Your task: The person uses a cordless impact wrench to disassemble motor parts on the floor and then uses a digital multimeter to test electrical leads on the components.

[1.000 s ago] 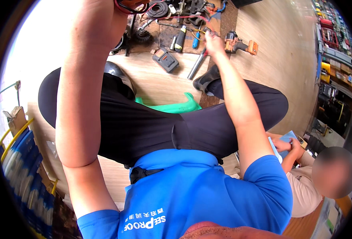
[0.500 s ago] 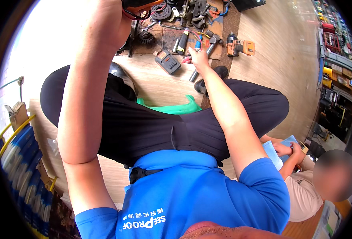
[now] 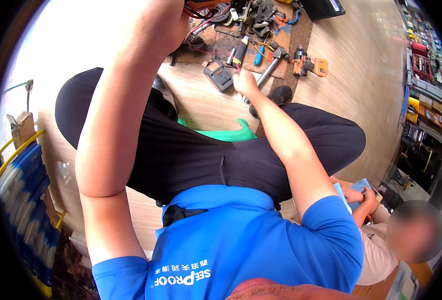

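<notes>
My left hand [image 3: 168, 25] is raised at the top edge, closed on an orange-and-black part with loose wires [image 3: 201, 7]; much of the part lies outside the picture. My right hand [image 3: 245, 84] is closed around a thin red thing [image 3: 238, 69], mostly hidden by the fingers. A black battery pack [image 3: 218, 76] lies just left of that hand. Beyond it are a black-and-yellow tool [image 3: 241, 50] and a blue-handled screwdriver [image 3: 259, 56]. A long metal bar [image 3: 267, 74] with a dark head lies to the right of my right hand.
An orange-and-black cordless impact driver [image 3: 308, 65] stands farther right. Stained cardboard [image 3: 216, 42] carries gloves, wires and metal parts. A green stool [image 3: 231, 134] is below me. Blue packs [image 3: 23, 200] fill a rack at left. Another person [image 3: 376, 250] sits at lower right, near shelves.
My right hand has moved away from the blue screwdriver, toward me; the screwdriver now lies in full view. My left hand still holds the part. The view has shifted slightly.
</notes>
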The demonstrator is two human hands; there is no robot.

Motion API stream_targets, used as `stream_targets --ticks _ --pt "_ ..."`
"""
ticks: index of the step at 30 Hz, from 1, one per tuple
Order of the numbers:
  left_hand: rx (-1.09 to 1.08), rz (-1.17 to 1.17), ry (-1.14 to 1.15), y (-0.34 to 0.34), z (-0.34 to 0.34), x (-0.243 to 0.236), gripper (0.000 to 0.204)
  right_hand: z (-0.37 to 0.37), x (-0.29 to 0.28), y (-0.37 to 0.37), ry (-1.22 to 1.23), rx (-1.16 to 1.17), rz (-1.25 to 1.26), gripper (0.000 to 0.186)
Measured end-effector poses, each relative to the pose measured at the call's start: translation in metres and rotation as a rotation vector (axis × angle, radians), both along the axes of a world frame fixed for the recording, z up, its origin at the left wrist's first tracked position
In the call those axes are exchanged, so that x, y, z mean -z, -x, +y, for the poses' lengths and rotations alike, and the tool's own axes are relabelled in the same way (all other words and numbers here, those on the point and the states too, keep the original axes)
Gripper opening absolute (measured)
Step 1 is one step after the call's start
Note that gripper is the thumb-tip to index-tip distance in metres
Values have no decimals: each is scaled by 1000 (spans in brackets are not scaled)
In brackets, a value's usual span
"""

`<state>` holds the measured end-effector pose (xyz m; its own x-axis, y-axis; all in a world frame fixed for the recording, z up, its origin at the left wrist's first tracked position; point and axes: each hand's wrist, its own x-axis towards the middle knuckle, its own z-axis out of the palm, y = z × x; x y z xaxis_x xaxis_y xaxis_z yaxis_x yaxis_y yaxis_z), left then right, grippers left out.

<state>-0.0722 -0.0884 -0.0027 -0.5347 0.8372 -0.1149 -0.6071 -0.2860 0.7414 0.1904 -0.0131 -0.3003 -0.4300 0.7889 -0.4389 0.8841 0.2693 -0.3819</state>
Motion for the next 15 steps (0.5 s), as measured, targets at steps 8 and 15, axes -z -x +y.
stream_targets --ticks 8,15 --pt "30 -44 -31 2 -10 -3 19 -47 -4 23 11 -182 -175 47" --pt "3 -30 -52 10 -13 3 20 -36 -7 31 -27 -320 -215 54"
